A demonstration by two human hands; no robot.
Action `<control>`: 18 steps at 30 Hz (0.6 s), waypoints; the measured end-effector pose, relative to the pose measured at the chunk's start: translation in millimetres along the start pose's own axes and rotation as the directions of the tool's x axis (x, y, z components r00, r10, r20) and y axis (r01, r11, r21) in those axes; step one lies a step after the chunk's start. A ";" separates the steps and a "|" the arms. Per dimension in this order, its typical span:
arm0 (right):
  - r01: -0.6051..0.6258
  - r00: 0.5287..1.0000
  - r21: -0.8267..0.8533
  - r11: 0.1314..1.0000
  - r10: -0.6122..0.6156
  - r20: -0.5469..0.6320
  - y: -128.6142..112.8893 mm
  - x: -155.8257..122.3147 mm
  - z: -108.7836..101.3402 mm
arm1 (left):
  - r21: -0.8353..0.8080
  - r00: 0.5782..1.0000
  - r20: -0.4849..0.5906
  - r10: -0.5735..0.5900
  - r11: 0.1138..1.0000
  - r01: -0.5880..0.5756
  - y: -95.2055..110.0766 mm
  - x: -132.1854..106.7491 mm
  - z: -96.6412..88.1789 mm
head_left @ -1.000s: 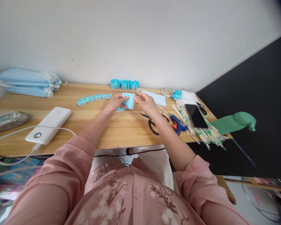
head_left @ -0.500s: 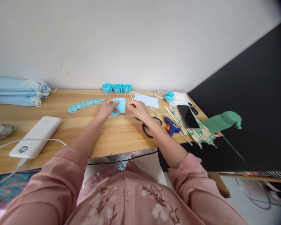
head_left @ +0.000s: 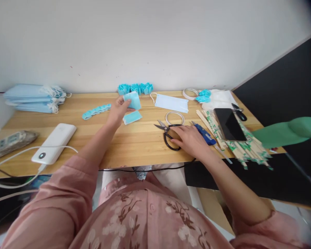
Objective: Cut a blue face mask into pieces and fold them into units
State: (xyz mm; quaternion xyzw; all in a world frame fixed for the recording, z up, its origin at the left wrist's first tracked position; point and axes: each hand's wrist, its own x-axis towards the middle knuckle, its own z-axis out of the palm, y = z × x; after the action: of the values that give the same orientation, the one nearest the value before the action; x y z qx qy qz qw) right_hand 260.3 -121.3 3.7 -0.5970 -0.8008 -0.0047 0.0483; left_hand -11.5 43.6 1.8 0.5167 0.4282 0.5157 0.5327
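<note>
My left hand [head_left: 118, 112] pinches a folded light-blue square of mask fabric [head_left: 133, 100] between thumb and fingers, raised above the table. Just below it, another blue fabric piece [head_left: 132, 117] lies flat on the wood. My right hand [head_left: 189, 137], palm down with fingers apart, is over the handles of black-handled scissors [head_left: 168, 129]; whether it touches them I cannot tell. Their blades are spread and point left. Close to the right hand's far side is a blue glue gun [head_left: 205, 135], partly covered by the hand. A thin white ring [head_left: 174, 112] rests behind the scissors.
At the back stand blue fabric flowers [head_left: 135, 89] and a flat face mask [head_left: 171, 103]. A pleated blue strip [head_left: 96, 111], mask stack [head_left: 33, 98] and white power bank [head_left: 54, 143] are left. Rightward are wrapped chopsticks [head_left: 251, 152], a phone [head_left: 229, 124] and a tape roll [head_left: 190, 94].
My right hand has left the fabric and moved right and nearer, over the scissors handles. My left hand still holds the blue square, with the other piece now in plain sight. The view has shifted.
</note>
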 end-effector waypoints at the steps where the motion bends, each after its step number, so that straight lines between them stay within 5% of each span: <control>1: -0.012 1.000 -0.033 0.999 0.012 0.004 -4.9 0.6 0.9 | 0.017 1.000 0.013 0.014 1.000 -0.014 4.7 1.9 -2.0; 4: -0.009 1.000 -0.065 0.998 0.008 -0.010 -16.6 0.6 -1.3 | 0.096 0.998 0.031 0.047 0.994 -0.050 19.0 4.0 -9.0; 8: 0.146 0.989 0.050 0.988 -0.145 -0.021 -24.3 -2.8 -4.9 | 0.179 0.997 0.037 0.068 0.981 -0.074 28.3 -6.0 -16.3; 13: 0.213 0.976 0.099 0.972 -0.217 0.030 -27.0 1.2 -5.8 | 0.365 0.999 0.050 -0.015 0.931 -0.004 25.4 -22.4 -20.2; 15: 0.212 0.976 0.114 0.971 -0.216 0.019 -27.5 4.4 -8.1 | 0.556 0.997 0.028 0.068 0.828 -0.072 24.7 -27.9 -19.6; 18: 0.206 0.978 0.128 0.970 -0.206 -0.016 -26.9 5.4 -12.3 | 0.836 0.975 0.100 0.200 0.514 -0.191 25.3 -40.2 -16.3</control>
State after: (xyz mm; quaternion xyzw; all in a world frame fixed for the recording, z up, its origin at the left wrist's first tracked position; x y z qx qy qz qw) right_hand 233.9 -124.6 17.8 -0.5063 -0.8569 0.0412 0.0873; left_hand -34.4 3.8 22.2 0.7511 0.5643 0.3052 0.1556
